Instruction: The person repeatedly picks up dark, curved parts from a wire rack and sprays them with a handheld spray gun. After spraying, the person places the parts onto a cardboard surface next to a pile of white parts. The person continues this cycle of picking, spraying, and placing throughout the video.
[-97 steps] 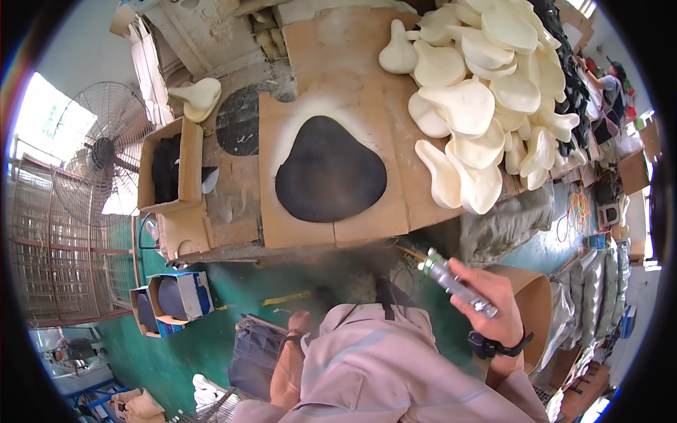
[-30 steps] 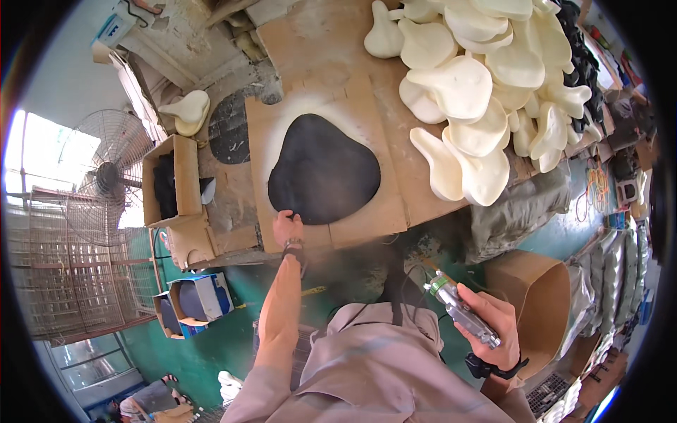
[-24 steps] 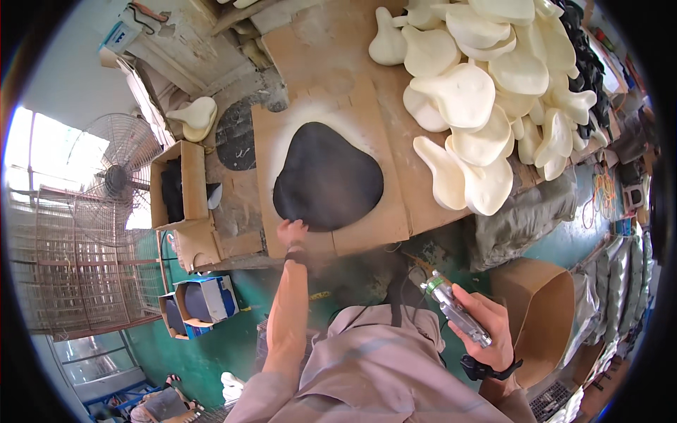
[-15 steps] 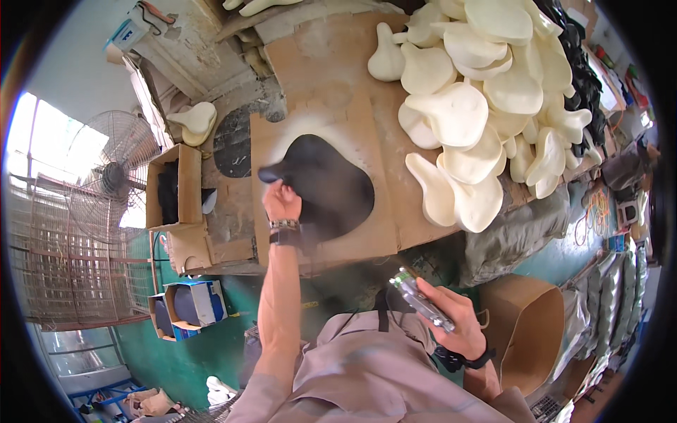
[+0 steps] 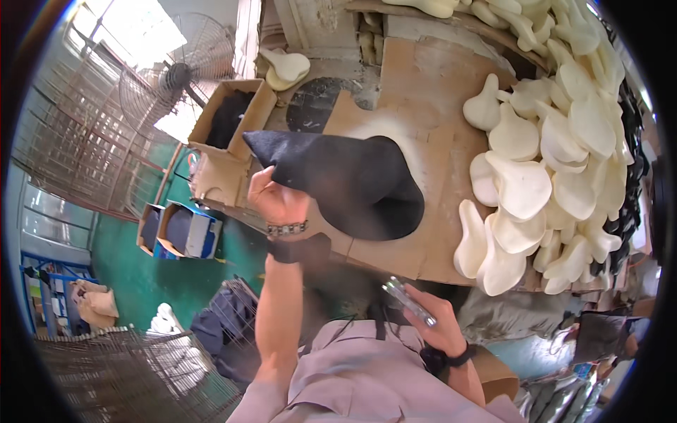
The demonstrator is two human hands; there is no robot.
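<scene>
An open brown cardboard box (image 5: 227, 120) sits at the left end of the counter (image 5: 423, 92), its flaps spread and dark material inside. Below it, on the green floor (image 5: 141, 275), stand two small open boxes: a blue and white one (image 5: 189, 233), with a brown-sided one (image 5: 149, 228) touching its left side.

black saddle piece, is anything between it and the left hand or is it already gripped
Nothing visible stands between them. The left hand already grips the black saddle piece at its narrow end, lifting it off the cardboard sheet. The right hand holds a spray gun lower down, apart from the piece.
</scene>
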